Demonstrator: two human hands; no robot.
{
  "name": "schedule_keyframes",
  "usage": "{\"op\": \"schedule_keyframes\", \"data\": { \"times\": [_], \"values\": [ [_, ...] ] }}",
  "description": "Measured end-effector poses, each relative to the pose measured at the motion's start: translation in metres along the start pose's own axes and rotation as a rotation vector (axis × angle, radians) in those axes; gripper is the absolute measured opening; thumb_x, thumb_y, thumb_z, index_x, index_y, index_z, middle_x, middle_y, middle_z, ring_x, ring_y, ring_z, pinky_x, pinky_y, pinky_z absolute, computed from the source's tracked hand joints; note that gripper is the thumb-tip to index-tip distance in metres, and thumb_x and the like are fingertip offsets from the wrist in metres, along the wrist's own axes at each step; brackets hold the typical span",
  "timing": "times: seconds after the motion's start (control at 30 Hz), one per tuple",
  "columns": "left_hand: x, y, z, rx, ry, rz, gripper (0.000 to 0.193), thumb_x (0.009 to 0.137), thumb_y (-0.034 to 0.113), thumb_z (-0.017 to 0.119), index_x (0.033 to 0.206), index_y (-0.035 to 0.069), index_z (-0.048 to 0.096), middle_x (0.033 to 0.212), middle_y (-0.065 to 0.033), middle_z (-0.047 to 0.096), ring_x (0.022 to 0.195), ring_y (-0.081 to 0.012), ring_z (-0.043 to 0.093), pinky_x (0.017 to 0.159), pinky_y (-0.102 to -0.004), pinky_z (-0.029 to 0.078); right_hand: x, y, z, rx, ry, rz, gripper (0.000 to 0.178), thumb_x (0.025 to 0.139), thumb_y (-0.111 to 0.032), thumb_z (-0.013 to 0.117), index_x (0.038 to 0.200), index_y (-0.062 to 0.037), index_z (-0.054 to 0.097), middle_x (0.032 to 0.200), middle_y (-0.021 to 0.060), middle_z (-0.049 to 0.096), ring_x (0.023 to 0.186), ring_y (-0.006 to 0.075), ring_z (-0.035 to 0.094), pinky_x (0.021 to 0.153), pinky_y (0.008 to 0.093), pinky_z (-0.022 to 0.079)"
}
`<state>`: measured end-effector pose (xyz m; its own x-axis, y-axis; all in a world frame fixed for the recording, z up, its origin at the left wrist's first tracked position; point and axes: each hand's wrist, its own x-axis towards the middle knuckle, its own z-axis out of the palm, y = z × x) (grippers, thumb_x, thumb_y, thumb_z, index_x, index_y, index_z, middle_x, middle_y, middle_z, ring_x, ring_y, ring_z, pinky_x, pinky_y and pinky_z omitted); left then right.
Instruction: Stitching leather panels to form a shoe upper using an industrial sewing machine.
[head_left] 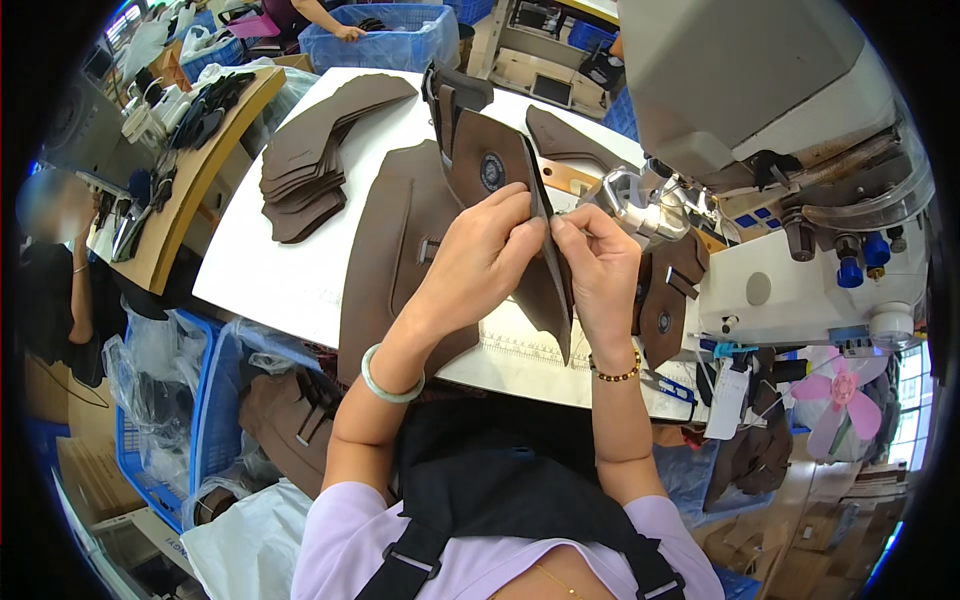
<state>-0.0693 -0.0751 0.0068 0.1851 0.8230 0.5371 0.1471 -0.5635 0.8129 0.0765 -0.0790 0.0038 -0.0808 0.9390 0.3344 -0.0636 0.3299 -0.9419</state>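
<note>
Presently held: a brown panel [515, 160], raised over the bench [235, 270] in front of the wearer, near the machine [800, 95] at the right.
Left hand [483, 258]: grasping; thumb and fingers are closed on the panel's edge, just below the round emblem [491, 172].
Right hand [603, 262]: pinching with thumb and forefinger at the same edge, close beside the left; whether something small also sits between those fingertips is too fine to tell.
Emblem work: done on this panel, by the look of it, since the badge is in place; the brown pieces [655, 340] near the machine include one with a similar badge.
Edge work: apparently in hand and unfinished, as both hands meet there; whether any stitching is complete cannot be made out.
Stacked shapes: the fanned pile of brown pieces [310, 155] lies on the far left of the bench, with no badge visible, so probably work left.
Panel's direction: the badged face turns up and toward the left, its broad part lies away from the wearer, and a narrow tip points down toward the wearer.
Long axis: steeply tilted, running from upper left to lower right.
Beneath: a large brown sheet [375, 265] with a metal buckle [428, 250] lies on the bench, left of the hands.
</note>
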Motion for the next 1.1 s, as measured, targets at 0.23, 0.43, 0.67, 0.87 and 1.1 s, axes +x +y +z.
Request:
{"op": "schedule_keyframes", "data": {
  "times": [0.23, 0.43, 0.67, 0.87, 1.1],
  "values": [
    [-0.002, 0.002, 0.009, -0.141, 0.022, -0.056, 0.018, 0.086, 0.007, 0.047, 0.075, -0.007, 0.048, 0.071, -0.0143, 0.043, 0.063, -0.028, 0.044, 0.06, -0.0375, 0.039, 0.0, 0.005, -0.002, 0.056, 0.058, -0.025, 0.014, 0.091, -0.006, 0.058, 0.08, 0.0012, 0.057, 0.065, 0.0006, 0.06, 0.054, -0.0003, 0.049, 0.047, 0.016, 0.037],
    [-0.007, 0.003, 0.009, -0.173, 0.039, -0.079, 0.017, 0.09, 0.007, 0.049, 0.081, -0.006, 0.054, 0.075, -0.0134, 0.048, 0.067, -0.0266, 0.05, 0.062, -0.0324, 0.043, -0.007, -0.002, -0.001, -0.071, 0.066, -0.016, 0.012, 0.093, -0.01, 0.058, 0.087, 0.0008, 0.06, 0.069, -0.0009, 0.061, 0.06, -0.0007, 0.05, 0.053, 0.016, 0.039],
    [-0.028, -0.009, 0.03, 0.284, 0.239, 0.184, 0.038, 0.082, 0.018, 0.069, 0.112, 0.001, 0.055, 0.114, -0.0122, 0.051, 0.107, -0.0324, 0.049, 0.09, -0.0427, 0.042, -0.014, 0.014, -0.03, 0.026, 0.058, 0.038, 0.021, 0.097, -0.011, 0.052, 0.104, 0.0048, 0.063, 0.09, 0.0011, 0.064, 0.079, 0.0026, 0.054, 0.069, 0.0169, 0.044],
    [-0.039, -0.033, 0.032, 0.301, 0.168, 0.046, 0.074, 0.075, 0.025, 0.075, 0.139, 0.01, 0.041, 0.143, -0.0081, 0.039, 0.137, -0.0343, 0.028, 0.108, -0.0563, 0.025, -0.029, 0.004, -0.024, 0.133, -0.001, 0.2, 0.025, 0.096, -0.012, 0.054, 0.114, 0.0056, 0.058, 0.101, 0.0068, 0.065, 0.088, 0.0077, 0.06, 0.077, 0.0204, 0.048],
    [-0.043, -0.043, 0.033, 0.342, 0.188, 0.099, 0.068, 0.071, 0.022, 0.076, 0.134, 0.016, 0.051, 0.142, -0.0036, 0.044, 0.136, -0.0308, 0.032, 0.111, -0.0545, 0.02, -0.037, 0.025, -0.029, 0.083, 0.009, 0.08, 0.024, 0.087, 0.001, 0.063, 0.11, 0.0071, 0.06, 0.1, 0.0093, 0.066, 0.089, 0.0101, 0.062, 0.082, 0.0225, 0.049]
  ]
}}
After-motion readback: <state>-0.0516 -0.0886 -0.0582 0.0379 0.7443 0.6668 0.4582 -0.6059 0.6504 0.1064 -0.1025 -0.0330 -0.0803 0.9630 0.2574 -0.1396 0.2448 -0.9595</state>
